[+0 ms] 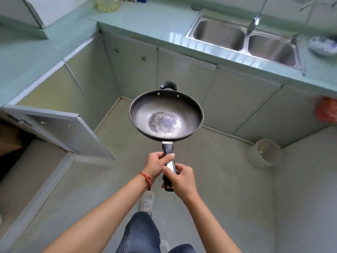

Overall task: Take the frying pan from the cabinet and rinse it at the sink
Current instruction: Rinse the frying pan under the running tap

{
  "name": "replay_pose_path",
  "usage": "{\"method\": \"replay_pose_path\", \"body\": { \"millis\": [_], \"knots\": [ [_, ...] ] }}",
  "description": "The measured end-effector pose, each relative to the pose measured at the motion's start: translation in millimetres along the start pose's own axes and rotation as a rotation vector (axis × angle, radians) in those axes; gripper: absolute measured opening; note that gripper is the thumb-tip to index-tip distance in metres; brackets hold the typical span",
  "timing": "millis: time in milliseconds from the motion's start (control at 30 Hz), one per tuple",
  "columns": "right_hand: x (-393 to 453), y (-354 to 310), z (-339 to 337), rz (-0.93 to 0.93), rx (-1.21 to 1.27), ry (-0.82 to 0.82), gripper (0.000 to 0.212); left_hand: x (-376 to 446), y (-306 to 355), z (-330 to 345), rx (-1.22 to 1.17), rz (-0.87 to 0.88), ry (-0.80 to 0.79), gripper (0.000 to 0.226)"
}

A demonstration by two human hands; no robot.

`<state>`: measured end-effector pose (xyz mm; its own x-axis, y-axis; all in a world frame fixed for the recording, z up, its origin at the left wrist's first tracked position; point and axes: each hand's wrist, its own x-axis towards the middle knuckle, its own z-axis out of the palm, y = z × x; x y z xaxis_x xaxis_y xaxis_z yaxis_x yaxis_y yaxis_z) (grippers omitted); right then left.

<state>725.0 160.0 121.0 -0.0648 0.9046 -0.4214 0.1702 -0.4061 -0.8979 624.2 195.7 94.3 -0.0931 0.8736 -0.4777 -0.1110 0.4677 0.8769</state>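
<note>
A black frying pan (166, 115) with a worn, shiny centre hangs level in mid-air over the kitchen floor. Its long black handle points back at me. My left hand (157, 164) grips the handle nearer the pan, and my right hand (179, 177) grips it just behind, close to the handle's end. A steel double sink (246, 52) with a tall faucet (255, 19) lies in the counter at the upper right, well beyond the pan. At the lower left a cabinet door (60, 128) stands swung open, showing a dark interior.
Pale green counters (145, 17) run along the left and the back, with shut cabinet doors below. A blue-patterned bowl (322, 45) sits right of the sink. A white bin (265, 152) stands on the floor at right, and something red (326, 111) hangs nearby.
</note>
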Motion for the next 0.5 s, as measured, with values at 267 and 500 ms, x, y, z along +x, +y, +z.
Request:
{"method": "replay_pose_path", "body": {
  "millis": [267, 500],
  "knots": [
    [107.9, -83.9, 1.2, -0.088, 0.063, 0.115, 0.023, 110.2, 100.4, 1.9, 0.053, 0.081, -0.100, 0.016],
    [178.4, -134.9, -24.7, -0.131, 0.113, 0.169, 0.022, 179.0, 163.7, 30.1, 0.077, 0.143, -0.158, 0.017]
  ]
}}
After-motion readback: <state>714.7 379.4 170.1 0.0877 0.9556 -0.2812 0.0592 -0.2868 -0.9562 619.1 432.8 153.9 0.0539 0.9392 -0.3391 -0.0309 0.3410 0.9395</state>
